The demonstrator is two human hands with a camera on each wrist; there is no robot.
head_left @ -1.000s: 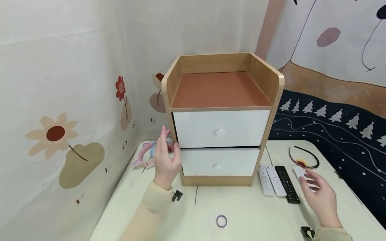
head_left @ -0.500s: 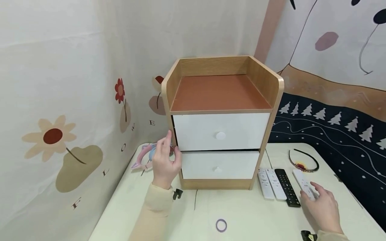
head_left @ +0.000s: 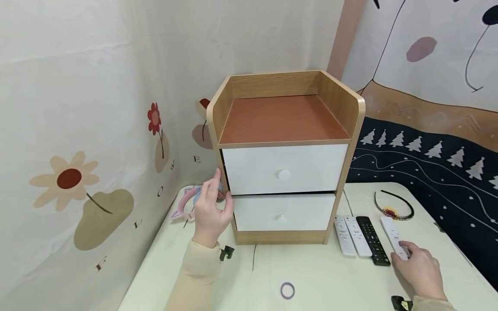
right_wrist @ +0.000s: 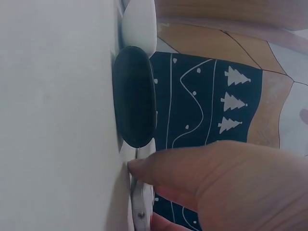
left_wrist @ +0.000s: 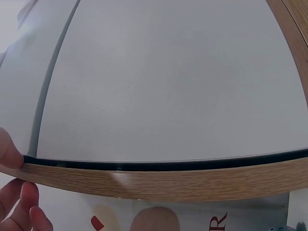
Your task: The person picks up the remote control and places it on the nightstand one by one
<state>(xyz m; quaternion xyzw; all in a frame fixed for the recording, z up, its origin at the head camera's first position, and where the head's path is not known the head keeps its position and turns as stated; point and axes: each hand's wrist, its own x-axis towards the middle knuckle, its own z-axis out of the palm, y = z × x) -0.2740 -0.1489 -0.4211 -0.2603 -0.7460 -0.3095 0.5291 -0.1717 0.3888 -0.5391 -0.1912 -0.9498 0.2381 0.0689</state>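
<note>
A small wooden cabinet (head_left: 280, 237) with two white drawers stands mid-table; its upper drawer (head_left: 253, 170) and lower drawer (head_left: 256, 212) are both in place. My left hand (head_left: 212, 216) grips the cabinet's left side panel (left_wrist: 192, 185), thumb at the front edge and fingers on the outer face, as the left wrist view shows. To the right, my right hand (head_left: 421, 268) holds the near end of a white remote control (head_left: 392, 233) between thumb and fingers. The remote lies on the table, and part of its near end is hidden by the fingers.
Beside the held remote lie a black remote (head_left: 372, 242) and two white remotes (head_left: 344, 236). A dark headband (head_left: 410, 207) is behind them. A purple ring (head_left: 287, 291) lies in front of the cabinet, and a pink headband (head_left: 183, 203) behind my left hand.
My right hand has come down and back from over the white remote to its near end. My left fingers have moved in against the cabinet's side panel.
</note>
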